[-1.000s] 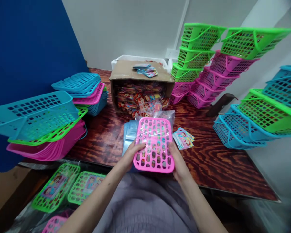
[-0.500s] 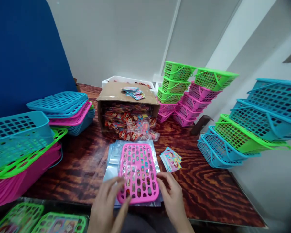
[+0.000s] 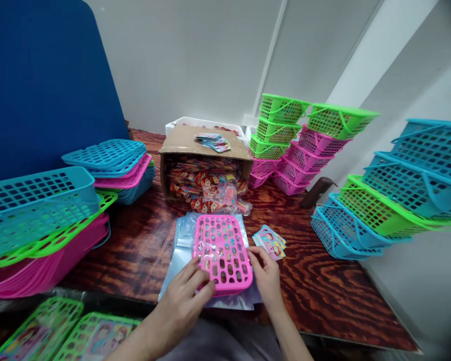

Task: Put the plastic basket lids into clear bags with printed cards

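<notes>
Left hand (image 3: 184, 296) is rested half open, nothing gripped, at the pink basket's (image 3: 222, 253) seven o'clock; right hand (image 3: 266, 278) is loosely curled at four, any pinch indiscernible. The basket, held aloft a second ago, has been laid on bags (image 3: 183, 253), so lifting is finished. Its contents are obscured; green baskets (image 3: 54, 318) at eight are cut off.

The left hand (image 3: 182, 296) sits below the middle of the frame, its back turned up, fingers bent and pointing toward the upper right. The right hand (image 3: 266, 278), lower right of centre, curls its fingers toward the upper left. Both bare forearms (image 3: 291, 336) slant up from the bottom edge, converging.
</notes>
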Available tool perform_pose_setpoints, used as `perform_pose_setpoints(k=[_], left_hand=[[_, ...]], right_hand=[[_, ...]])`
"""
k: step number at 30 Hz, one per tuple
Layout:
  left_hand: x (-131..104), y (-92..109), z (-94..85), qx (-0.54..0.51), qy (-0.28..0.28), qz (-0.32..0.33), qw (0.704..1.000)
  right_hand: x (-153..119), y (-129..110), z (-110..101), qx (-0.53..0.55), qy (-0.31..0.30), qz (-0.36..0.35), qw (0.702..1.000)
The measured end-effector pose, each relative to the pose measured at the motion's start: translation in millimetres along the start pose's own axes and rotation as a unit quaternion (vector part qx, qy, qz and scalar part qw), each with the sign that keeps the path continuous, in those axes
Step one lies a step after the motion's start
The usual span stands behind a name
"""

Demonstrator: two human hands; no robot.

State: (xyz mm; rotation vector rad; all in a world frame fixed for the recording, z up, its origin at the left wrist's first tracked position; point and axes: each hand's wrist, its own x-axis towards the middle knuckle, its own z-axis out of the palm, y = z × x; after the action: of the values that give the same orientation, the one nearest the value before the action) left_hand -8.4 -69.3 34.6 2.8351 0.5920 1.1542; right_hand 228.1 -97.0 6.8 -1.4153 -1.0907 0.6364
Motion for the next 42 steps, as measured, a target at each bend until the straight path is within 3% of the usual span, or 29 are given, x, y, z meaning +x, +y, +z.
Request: perform_pose_setpoints(k=[4,9,13,26,28,33,38,42], left_hand=[[2,-3,-5.0,-0.009,-0.013,-0.022,1.0],[6,-10,-7.8,-0.019,-0.017,-0.039,0.999],[8,-14,-9.9,-0.023,-0.02,-0.044,0.999],[-2,-15,-9.5,-0.034,-0.029,-0.039,0.998],[-3,-15,-10.0,-0.037,-0.032,-0.037,0.998],[-2,-15,-14.0,-0.037,-0.043,-0.029,0.998],[-3,-15,-12.0,-0.033,-0.034,-0.021,0.999],[-9,-14,-6.3,-0.022,-0.018,-0.034,0.999]], right_hand=[[8,0,1,0.017,-0.002,0.009,1.0],[8,0,4,0.009,0.037,0.005,0.999],[2,0,5,-0.006,0.016,-0.004,1.0],[6,-10,-2,-0.107,-0.003,-0.15,0.983],[7,-12,-8,-0.147,-0.043,-0.198,0.968],[19,-16,-18,-0.287,-0.103,-0.325,0.895],[20,-12,-18,-0.324,-0.042,-0.359,0.875],[-3,-5,-14,-0.308,0.006,-0.352,0.884]])
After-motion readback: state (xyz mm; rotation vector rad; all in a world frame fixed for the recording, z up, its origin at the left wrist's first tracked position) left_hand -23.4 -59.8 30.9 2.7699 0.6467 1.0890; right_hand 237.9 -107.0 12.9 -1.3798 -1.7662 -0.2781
